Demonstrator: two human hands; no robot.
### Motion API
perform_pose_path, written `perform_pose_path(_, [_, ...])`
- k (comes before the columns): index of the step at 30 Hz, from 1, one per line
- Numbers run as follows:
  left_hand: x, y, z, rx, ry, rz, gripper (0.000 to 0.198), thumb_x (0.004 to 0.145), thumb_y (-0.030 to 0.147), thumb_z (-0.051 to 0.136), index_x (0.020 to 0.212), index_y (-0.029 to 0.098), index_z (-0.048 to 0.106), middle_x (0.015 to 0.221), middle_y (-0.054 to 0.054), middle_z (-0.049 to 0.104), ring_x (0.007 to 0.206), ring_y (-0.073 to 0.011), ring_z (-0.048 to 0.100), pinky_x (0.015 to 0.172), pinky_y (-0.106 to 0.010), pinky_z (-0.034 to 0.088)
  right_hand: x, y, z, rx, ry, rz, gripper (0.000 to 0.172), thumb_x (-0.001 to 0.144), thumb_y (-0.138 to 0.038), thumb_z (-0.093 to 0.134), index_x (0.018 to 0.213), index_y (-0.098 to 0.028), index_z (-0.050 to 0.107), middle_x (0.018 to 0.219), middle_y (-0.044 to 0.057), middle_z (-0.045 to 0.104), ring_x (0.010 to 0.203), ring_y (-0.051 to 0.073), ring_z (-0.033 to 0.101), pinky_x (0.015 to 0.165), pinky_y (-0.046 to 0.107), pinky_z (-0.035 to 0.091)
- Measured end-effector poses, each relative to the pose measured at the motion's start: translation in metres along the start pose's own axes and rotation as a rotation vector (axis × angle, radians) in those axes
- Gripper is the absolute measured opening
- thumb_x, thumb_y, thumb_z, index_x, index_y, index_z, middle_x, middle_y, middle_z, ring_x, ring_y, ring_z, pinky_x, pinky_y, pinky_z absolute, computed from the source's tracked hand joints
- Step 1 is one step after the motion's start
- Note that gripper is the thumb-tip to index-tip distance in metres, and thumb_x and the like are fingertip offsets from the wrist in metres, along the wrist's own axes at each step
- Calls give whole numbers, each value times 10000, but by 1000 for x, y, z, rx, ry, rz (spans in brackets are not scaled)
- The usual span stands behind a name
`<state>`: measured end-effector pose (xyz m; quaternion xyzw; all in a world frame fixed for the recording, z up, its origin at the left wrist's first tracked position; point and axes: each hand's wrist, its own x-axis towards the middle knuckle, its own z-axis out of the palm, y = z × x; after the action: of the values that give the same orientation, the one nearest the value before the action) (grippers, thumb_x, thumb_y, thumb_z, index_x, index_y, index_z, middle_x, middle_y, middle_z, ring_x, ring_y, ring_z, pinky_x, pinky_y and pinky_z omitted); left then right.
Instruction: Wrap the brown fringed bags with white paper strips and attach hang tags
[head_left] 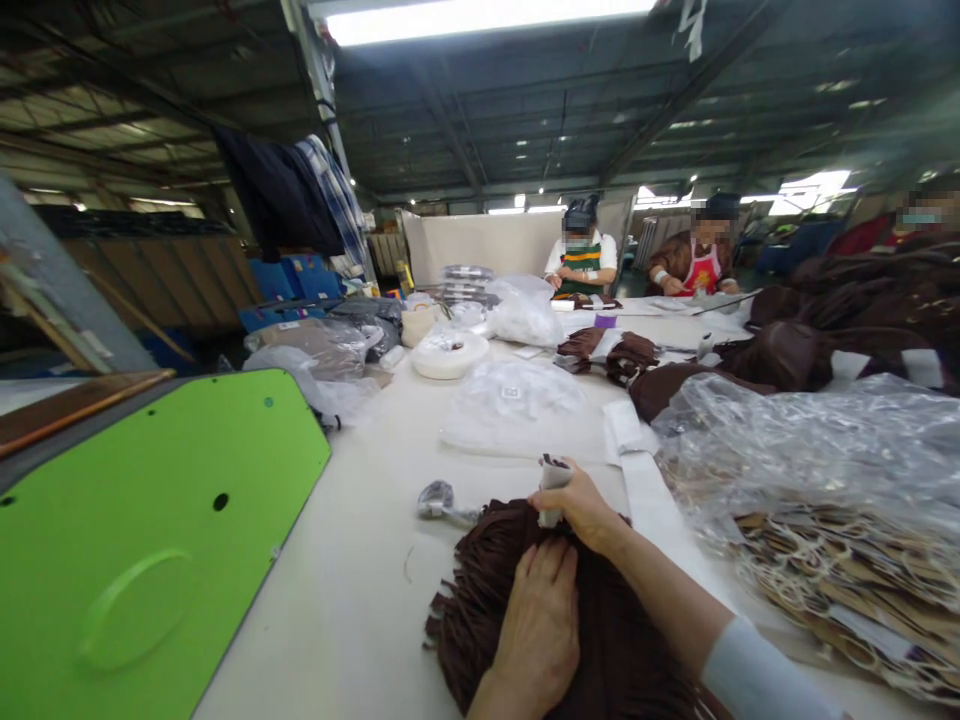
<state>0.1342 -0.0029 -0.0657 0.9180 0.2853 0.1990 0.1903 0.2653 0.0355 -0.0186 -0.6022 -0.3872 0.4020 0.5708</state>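
A thick bundle of dark brown fabric strips [480, 560] lies on the white table in front of me, its loose ends fanned out to the left. My left hand [544, 610] rests flat on the bundle, fingers stretched forward. Just beyond those fingertips, my right hand [581, 505] is closed around a white wrap [553, 482], with dark brown ends showing at its top. Most of that wrap's right side is hidden by the hand. Left of the bundle's far side sits a small clear plastic-wrapped item [436, 499], whose contents I cannot make out.
Left stands a green panel [172, 520]. Ahead are a plastic bag [517, 405], a white roll [448, 357] and wrapped brown strips [607, 352]. Right lie corded brown tags [847, 590] under clear plastic [817, 440]. Co-workers [581, 260] sit across the table.
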Motion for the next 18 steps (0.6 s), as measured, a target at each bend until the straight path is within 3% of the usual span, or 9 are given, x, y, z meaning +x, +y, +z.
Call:
perform_pose_path(4, [-1, -13, 24, -64, 155, 12, 451, 831, 99, 378, 1267, 136, 486, 1303, -112, 505, 1239, -234, 423, 1066, -416, 352, -7, -5, 0, 169, -55, 16, 599, 479, -230, 670, 1048, -186, 488, 680, -8, 614, 651, 195, 595, 534, 285, 447])
perform_pose_path(8, [-2, -25, 41, -145, 314, -1, 400, 801, 115, 408, 1170, 79, 560, 1217, -177, 548, 1172, -264, 482, 1000, -421, 418, -10, -6, -5, 233, -40, -23, 511, 482, -190, 700, 971, -197, 550, 732, 1, 633, 664, 176, 591, 585, 287, 455])
perform_pose_path(11, [0, -24, 30, -408, 321, -108, 371, 747, 112, 442, 1079, 69, 602, 1166, -187, 564, 1139, -268, 498, 1011, -435, 393, -15, -7, -10, 237, -62, -41, 468, 505, -177, 696, 953, -188, 562, 753, 2, 634, 639, 155, 573, 593, 282, 450])
perform_pose_path(15, [7, -20, 5, -677, 291, -236, 314, 737, 162, 423, 982, 119, 614, 1065, -137, 596, 1045, -235, 541, 982, -397, 396, -31, -8, -8, 197, -76, -77, 605, 526, -177, 737, 1088, -199, 514, 755, -34, 596, 663, 133, 561, 632, 263, 446])
perform_pose_path(18, [12, -22, -7, -790, 277, -322, 264, 785, 257, 390, 888, 162, 613, 916, -80, 621, 914, -209, 573, 879, -350, 441, -50, -3, -2, -4, -18, -193, 605, 572, -205, 724, 1127, -215, 484, 768, -39, 573, 641, 129, 550, 631, 272, 461])
